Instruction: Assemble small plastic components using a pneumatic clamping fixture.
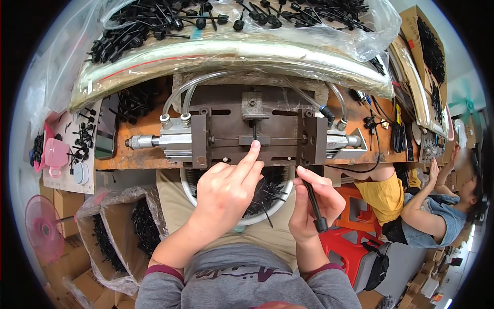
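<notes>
1. Left hand (226,189), index extended, others loosely curled: we judge it steadies the rod (254,131) in the machine (224,98).
2. Right hand (303,215) pinches a knobbed stick (312,201) before the machine, presumably kept handy.
3. Tub (187,187) before the machine, likely for loose pieces (265,191).

Bright light is falling across the wooden workbench (135,161), a light tube (471,237) is glowing near the right rim, and the plastic bag (380,44) is catching glare. Fisheye distortion is bowing the plastic-wrapped shelf edge (309,54), black is filling the corners, and a teal fan (466,103) is blurring.
</notes>
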Demonstrator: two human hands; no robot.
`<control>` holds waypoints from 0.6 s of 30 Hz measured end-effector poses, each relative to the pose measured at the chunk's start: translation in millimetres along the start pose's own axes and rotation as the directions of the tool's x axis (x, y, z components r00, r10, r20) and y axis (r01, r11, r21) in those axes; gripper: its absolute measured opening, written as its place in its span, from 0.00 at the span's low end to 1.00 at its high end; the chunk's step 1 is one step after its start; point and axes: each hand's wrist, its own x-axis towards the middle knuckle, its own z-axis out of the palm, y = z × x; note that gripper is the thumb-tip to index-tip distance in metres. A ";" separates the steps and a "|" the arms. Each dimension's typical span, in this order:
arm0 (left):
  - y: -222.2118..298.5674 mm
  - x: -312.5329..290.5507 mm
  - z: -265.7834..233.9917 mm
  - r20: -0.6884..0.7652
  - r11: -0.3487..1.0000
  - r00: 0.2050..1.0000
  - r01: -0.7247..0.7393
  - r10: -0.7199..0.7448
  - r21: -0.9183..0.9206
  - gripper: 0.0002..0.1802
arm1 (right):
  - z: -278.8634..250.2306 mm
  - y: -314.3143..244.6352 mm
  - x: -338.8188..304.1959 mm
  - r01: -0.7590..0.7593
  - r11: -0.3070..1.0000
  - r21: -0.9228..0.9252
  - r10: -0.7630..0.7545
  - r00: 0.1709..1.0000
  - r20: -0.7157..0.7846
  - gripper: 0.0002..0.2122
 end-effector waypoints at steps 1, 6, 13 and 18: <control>-0.3 0.5 0.3 0.002 1.000 1.000 0.000 0.000 -0.001 0.14 | 1.5 1.5 -0.4 0.014 0.999 0.044 -0.013 1.000 -0.020 0.15; -1.2 -0.7 -1.1 0.044 1.000 0.999 -0.003 0.003 0.000 0.12 | 5.0 4.9 -2.4 0.087 0.994 0.069 -0.080 0.992 -0.095 0.15; -0.1 -0.9 -10.5 0.058 0.960 0.996 0.084 -0.071 -0.266 0.17 | -4.4 -9.4 2.9 0.146 0.925 -0.352 -0.170 0.985 -0.040 0.13; 15.2 -13.8 -27.0 0.043 0.686 0.999 0.018 0.020 -0.727 0.21 | 1.2 -5.9 3.8 0.261 0.928 -0.265 -0.234 0.964 0.129 0.15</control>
